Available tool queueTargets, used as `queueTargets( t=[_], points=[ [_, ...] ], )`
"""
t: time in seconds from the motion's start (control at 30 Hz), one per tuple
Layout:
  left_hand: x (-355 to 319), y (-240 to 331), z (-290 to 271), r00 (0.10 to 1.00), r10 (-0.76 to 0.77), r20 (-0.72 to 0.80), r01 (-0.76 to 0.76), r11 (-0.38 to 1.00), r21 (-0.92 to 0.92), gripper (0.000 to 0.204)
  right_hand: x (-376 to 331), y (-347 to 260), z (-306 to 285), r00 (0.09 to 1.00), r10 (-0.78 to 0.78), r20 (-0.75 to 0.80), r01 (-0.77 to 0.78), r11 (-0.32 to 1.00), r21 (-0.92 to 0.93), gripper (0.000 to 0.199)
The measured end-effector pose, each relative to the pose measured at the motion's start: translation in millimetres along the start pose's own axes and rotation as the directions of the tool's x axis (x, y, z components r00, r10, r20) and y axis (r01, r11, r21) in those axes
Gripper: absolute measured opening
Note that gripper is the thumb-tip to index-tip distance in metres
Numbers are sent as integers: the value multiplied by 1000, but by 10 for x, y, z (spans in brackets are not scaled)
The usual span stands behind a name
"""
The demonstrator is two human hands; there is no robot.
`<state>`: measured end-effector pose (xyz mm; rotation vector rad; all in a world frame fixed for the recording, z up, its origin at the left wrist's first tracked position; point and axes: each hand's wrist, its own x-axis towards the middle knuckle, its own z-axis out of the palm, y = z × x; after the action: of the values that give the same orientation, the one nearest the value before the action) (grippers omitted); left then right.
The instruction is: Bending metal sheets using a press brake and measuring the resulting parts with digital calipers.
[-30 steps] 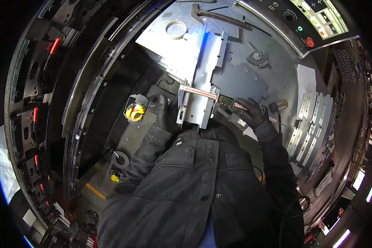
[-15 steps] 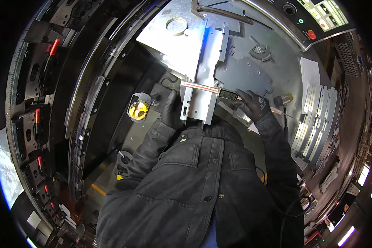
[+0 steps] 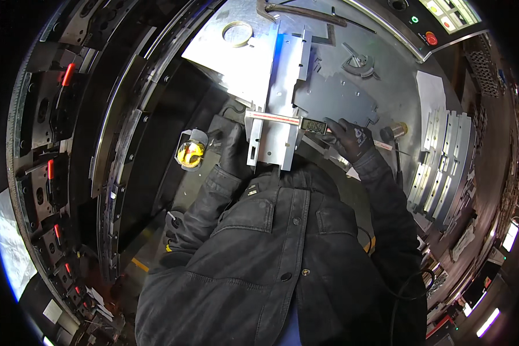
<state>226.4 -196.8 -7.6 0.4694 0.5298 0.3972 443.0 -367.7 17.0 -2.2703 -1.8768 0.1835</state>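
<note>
A long bent sheet-metal channel (image 3: 280, 95) runs away from my body, its near end close to my jacket. My left hand (image 3: 233, 151), in a dark glove, is closed at the left side of that near end; its fingertips are partly hidden. Across the channel lies a digital caliper (image 3: 313, 125), with its jaws toward the left flange and its display just right of the channel. My gloved right hand (image 3: 353, 141) grips the caliper beside the display, and the end of its beam sticks out past the hand on the right.
A flat grey plate (image 3: 343, 99), a protractor (image 3: 359, 63) and a metal ring (image 3: 237, 34) lie on the table. Several formed metal strips (image 3: 441, 161) are stacked at right, below a control panel (image 3: 427, 23). Machine tooling with red handles (image 3: 68, 75) lines the left.
The whole view has shifted slightly up and left. The caliper's display now faces me more plainly. Both hands keep their places on the channel and caliper.
</note>
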Motion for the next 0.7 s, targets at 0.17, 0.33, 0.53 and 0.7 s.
queueTargets(
  t=[0.17, 0.33, 0.53, 0.7],
  points=[
    [16, 21, 45, 996, 81, 31, -83, 995, 61, 43, 0, -4, 19, 999, -1, -34, 1, 1000, -1, 45],
    [36, 12, -48, 970, 196, 145, -237, 890, 390, 43, -24, 24, 68, 997, -15, -77, 13, 1000, -25, 43],
    [-21, 129, 152, 877, 318, 361, -481, 559, 676, 46, -26, 4, 102, 994, -20, -109, 11, 997, -78, 41],
    [-39, 123, 166, 981, 95, 167, -134, 960, 244, 49, -13, 3, 116, 993, -21, -119, 11, 996, -86, 41]
  ],
)
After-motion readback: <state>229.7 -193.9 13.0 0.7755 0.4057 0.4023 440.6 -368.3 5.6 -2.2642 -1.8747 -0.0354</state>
